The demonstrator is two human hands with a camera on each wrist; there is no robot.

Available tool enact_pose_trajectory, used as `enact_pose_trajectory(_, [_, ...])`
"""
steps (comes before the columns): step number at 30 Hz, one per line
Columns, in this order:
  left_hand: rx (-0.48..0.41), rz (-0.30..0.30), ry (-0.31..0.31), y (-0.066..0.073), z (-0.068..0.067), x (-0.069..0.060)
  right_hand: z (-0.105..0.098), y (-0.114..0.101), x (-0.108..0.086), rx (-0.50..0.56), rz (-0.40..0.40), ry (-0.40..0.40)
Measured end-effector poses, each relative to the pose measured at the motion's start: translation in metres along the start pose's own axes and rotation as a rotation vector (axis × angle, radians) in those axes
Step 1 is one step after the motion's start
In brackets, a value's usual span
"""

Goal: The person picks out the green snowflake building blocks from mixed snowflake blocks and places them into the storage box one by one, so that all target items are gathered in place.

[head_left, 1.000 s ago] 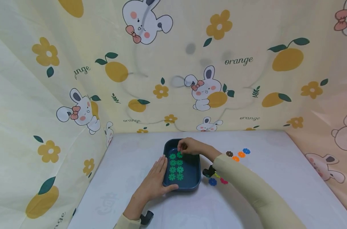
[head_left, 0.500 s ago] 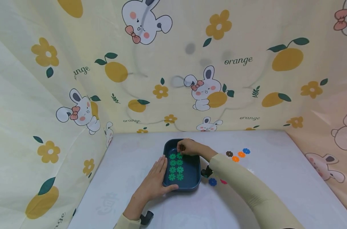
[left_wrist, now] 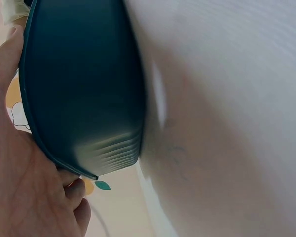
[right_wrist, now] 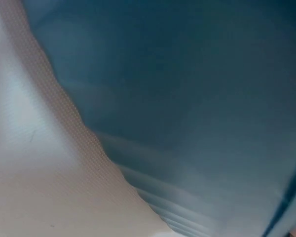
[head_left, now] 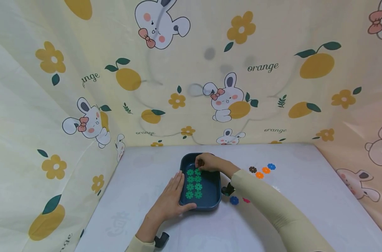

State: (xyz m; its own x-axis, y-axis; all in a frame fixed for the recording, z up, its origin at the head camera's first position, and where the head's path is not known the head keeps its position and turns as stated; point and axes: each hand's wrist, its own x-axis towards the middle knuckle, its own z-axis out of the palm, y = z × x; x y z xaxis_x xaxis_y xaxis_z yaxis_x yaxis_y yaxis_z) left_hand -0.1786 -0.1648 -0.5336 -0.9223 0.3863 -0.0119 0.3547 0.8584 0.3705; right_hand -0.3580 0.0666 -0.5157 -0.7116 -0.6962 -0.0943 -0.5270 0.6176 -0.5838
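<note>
A dark blue tray (head_left: 211, 189) stands on the table, with green flower-shaped pieces (head_left: 198, 186) in two columns along its left half. My left hand (head_left: 169, 200) rests on its near left corner. The straight fingers lie along the left rim and the thumb on the front rim. In the left wrist view that hand (left_wrist: 24, 182) touches the outside of the tray (left_wrist: 84, 84). Reaching in over the far right side, my right hand (head_left: 211, 162) pinches the farthest green piece (head_left: 198, 171) of the right column, partly covered by the fingertips. Only the tray wall (right_wrist: 187, 123) fills the right wrist view.
Right of the tray lie loose flower pieces: a brown one (head_left: 252, 169), orange ones (head_left: 259, 175) and a blue one (head_left: 271, 166). Another blue piece (head_left: 234, 200) and a pink one (head_left: 246, 200) lie nearer, beside my right sleeve (head_left: 266, 199). A printed curtain (head_left: 184, 70) rises behind the table.
My right hand has shifted very slightly left, and its forearm has swung a little left, covering the yellow piece and more of the pink one. The left hand and tray stay put.
</note>
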Motion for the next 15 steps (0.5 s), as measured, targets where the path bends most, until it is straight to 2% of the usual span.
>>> enact_pose_trajectory(8, [0.005,-0.004,-0.007,0.001,-0.003,0.002,-0.014,0.003,-0.012,0.042,-0.075,0.054])
enact_pose_trajectory(15, [0.004,-0.017,-0.015,0.0,-0.006,-0.001,-0.036,0.003,-0.047,0.083,-0.118,0.139])
